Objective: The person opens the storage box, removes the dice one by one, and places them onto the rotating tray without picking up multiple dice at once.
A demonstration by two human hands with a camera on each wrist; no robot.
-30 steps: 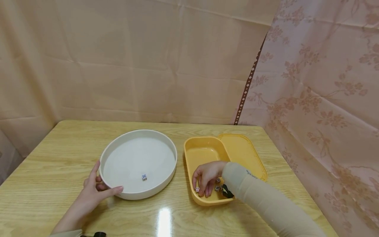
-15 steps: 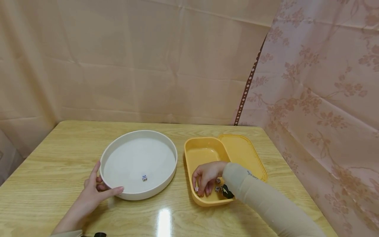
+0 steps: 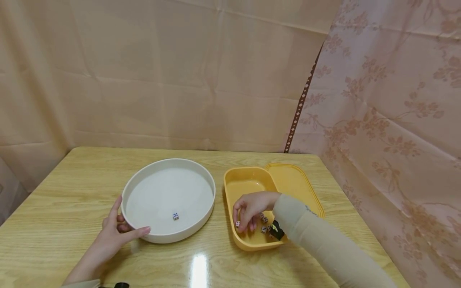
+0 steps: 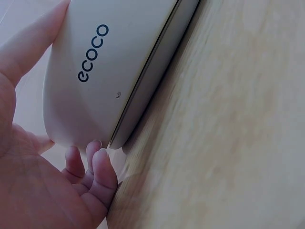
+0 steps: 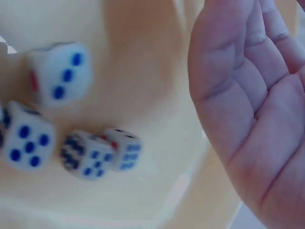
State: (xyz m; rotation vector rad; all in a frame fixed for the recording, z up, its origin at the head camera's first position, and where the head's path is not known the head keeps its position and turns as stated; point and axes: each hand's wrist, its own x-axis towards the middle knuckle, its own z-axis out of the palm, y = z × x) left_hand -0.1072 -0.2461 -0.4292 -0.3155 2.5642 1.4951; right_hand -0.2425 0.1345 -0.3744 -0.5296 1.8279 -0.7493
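My left hand [image 3: 112,232] grips the edge of a round white tray [image 3: 169,238], the thumb at its front rim and the other fingers at its left side. In the left wrist view, the tray's wall [image 4: 95,100] bears the word "ecoco". One white die [image 3: 175,216] with blue pips lies inside the tray. Over the front part of a yellow box [image 3: 248,176], my right hand [image 3: 250,208] pinches a die [image 3: 238,224] with red pips at its fingertips. Several other dice [image 3: 264,229] lie on the box floor; the right wrist view shows a die [image 5: 62,74] near that hand.
A flat yellow lid [image 3: 297,188] lies behind and right of the box, partly under or against it. Both containers stand on a wood-grain table [image 3: 90,172]. Curtains [image 3: 173,80] hang behind and at the right. A black item [image 3: 276,231] sits by the right wrist.
My right hand has risen slightly inside the box, bringing the pinched die up from the floor. One of the loose dice has shifted a little. The left hand and tray have stayed in place.
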